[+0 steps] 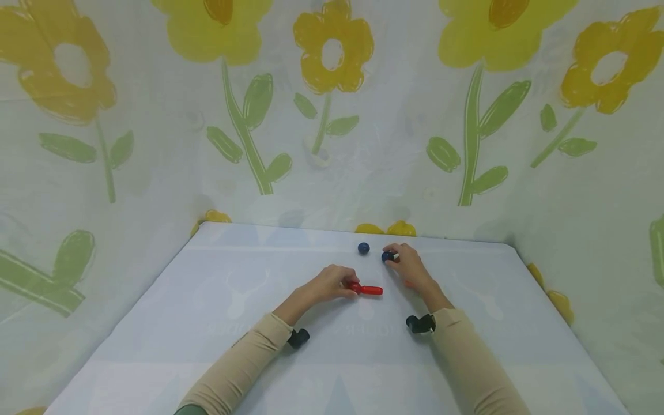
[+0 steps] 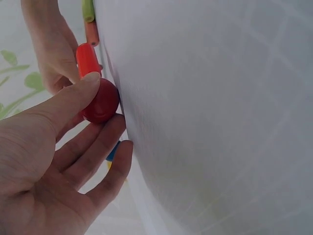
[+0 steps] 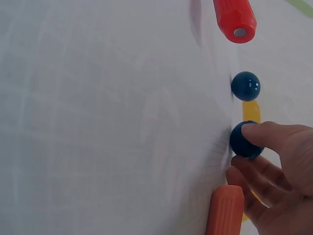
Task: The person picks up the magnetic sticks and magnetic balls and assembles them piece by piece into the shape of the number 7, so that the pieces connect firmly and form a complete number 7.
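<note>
My left hand (image 1: 332,283) pinches a glossy red ball (image 2: 101,102) between thumb and fingers, low over the white tabletop. A red magnetic rod (image 1: 372,290) extends from the ball to the right; its metal-tipped free end shows in the right wrist view. Farther back, my right hand (image 1: 410,265) grips a dark blue ball (image 3: 246,141), thumb on top and fingers beneath. Just left of it a second dark blue ball (image 1: 363,248) lies on the table by itself. An orange rod (image 3: 226,210) lies below the right hand, mostly hidden by the wrist in the head view.
A green rod (image 2: 88,10) appears beyond the orange one in the left wrist view. The white-covered table (image 1: 207,323) ends at a flower-printed cloth (image 1: 384,144) behind and at both sides. Black wrist devices (image 1: 421,324) sit on both forearms.
</note>
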### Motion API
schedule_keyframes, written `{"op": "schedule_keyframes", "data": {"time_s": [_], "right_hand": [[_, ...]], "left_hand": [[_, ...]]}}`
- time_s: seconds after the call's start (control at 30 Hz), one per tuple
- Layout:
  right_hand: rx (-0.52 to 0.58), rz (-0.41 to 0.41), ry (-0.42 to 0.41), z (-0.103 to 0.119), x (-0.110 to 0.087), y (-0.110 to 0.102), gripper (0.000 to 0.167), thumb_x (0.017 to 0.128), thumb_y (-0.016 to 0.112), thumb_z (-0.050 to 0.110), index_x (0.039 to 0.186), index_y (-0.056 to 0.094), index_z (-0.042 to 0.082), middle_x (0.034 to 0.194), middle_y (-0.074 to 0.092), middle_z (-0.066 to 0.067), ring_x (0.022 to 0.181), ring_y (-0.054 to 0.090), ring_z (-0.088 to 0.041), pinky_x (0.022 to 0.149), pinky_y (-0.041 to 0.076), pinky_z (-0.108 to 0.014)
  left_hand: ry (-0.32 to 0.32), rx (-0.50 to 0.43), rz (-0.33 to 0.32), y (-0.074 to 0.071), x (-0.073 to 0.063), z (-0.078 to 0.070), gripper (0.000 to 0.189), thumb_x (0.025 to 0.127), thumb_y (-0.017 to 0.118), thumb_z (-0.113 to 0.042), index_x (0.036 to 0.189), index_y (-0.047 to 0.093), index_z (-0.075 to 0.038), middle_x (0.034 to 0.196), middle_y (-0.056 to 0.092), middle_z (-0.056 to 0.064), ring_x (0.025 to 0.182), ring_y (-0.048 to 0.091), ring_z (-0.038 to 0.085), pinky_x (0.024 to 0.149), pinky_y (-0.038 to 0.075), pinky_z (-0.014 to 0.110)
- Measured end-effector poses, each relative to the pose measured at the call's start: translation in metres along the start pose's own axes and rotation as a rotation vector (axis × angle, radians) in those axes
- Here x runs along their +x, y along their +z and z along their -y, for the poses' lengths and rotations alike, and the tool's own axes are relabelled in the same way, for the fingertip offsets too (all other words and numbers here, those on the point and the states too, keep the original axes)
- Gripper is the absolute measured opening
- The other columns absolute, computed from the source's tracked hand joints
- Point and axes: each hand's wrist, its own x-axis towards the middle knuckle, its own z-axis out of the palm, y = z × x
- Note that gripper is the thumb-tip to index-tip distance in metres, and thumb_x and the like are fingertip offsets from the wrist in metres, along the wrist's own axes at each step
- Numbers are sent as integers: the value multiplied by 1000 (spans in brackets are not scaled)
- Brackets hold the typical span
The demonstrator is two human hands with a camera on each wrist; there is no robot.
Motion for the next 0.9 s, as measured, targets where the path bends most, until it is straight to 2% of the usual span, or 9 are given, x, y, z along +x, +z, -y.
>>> {"op": "schedule_keyframes", "data": {"time_s": [0.37, 0.9], "right_hand": [[-19, 3, -2, -3, 1, 3, 38, 93, 67, 15, 130, 59, 17, 125, 56, -13, 104, 58, -26, 90, 56, -37], [-21, 14, -20, 4, -10, 0, 38, 92, 68, 15, 129, 60, 18, 125, 59, -12, 104, 59, -26, 90, 56, -37]], "left_hand": [[-14, 0, 2, -1, -2, -3, 25, 85, 77, -19, 109, 71, -15, 93, 71, -6, 83, 61, 3, 81, 51, 15], [4, 1, -8, -1, -2, -2, 25, 85, 77, -18, 109, 71, -15, 96, 73, -4, 83, 62, 2, 82, 52, 15]]}}
